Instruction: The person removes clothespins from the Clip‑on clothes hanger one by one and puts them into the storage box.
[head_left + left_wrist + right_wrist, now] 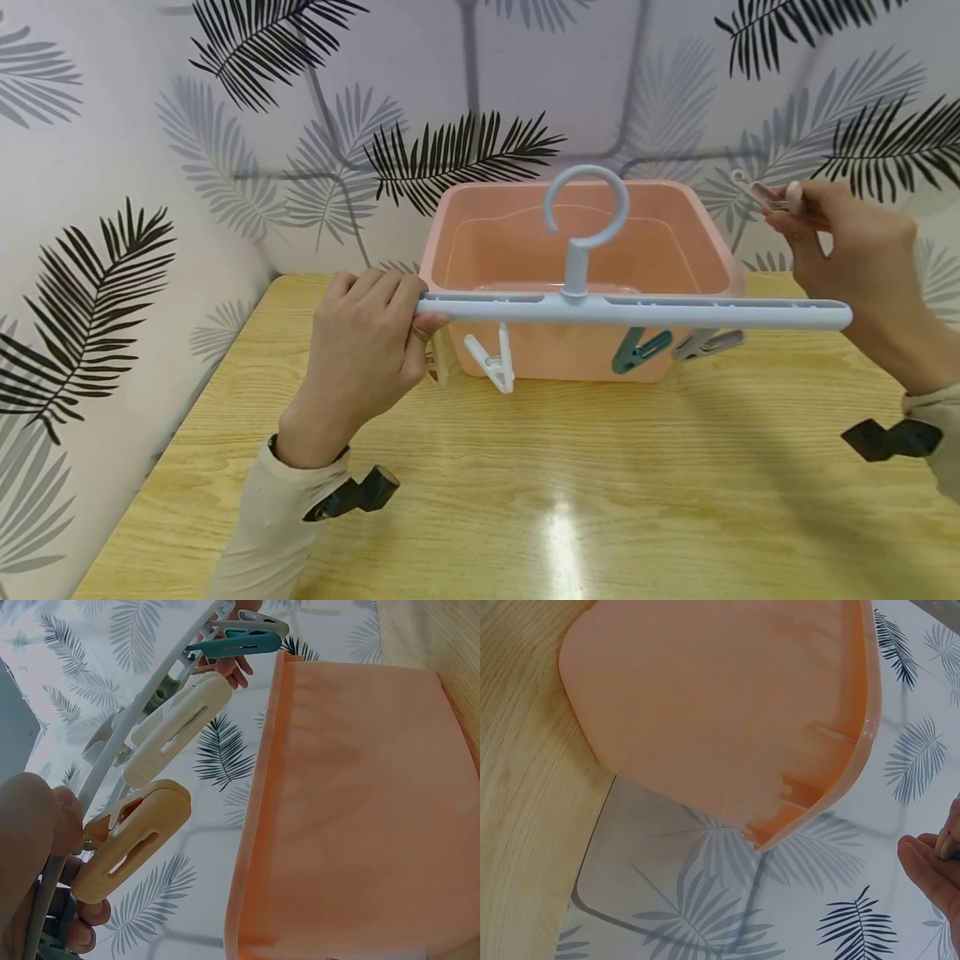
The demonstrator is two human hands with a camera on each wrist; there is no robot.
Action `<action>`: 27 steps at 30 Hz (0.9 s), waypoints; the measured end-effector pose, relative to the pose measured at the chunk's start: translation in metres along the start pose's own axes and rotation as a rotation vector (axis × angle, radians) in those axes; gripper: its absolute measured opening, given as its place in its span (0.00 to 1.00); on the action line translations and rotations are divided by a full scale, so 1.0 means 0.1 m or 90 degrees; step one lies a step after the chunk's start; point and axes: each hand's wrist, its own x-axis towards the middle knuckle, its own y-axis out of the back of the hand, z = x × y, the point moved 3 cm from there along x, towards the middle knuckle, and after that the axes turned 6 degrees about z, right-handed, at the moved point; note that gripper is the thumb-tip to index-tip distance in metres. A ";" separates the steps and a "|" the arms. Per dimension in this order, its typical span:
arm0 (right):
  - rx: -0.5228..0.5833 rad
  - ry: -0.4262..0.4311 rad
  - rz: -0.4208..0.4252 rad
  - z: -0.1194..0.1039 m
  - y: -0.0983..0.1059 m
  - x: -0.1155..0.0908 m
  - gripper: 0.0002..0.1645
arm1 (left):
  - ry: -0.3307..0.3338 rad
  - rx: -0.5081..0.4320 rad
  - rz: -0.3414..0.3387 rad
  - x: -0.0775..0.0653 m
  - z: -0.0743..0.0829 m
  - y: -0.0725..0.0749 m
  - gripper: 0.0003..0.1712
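A pale blue-white clip hanger (660,312) with a ring hook (617,208) is held level by my left hand (367,342), which grips its left end. From the bar hang a yellowish clip (139,844) close to the left fingers, a white clip (493,365), a teal clip (637,352) and a grey clip (708,343). My right hand (855,242), raised beyond the bar's right end, pinches a pale pinkish clip (765,197) between thumb and fingers. In the right wrist view only part of that hand (934,881) shows at the edge.
A peach plastic basin (555,358) stands on the wood-grain table (465,492), behind and below the hanger. Behind it rises a white wall covering (540,92) with a leaf pattern, which continues along the left side.
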 end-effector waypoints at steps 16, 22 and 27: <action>0.057 0.076 -0.040 0.00 -0.17 0.16 0.27 | 0.001 0.001 0.011 -0.01 0.01 -0.01 0.30; 0.100 0.142 -0.072 0.02 -0.32 0.23 0.17 | 0.001 0.003 0.011 -0.01 0.00 0.00 0.29; 0.106 0.155 -0.137 0.03 -0.42 0.30 0.14 | 0.000 0.003 0.018 -0.01 0.00 0.00 0.31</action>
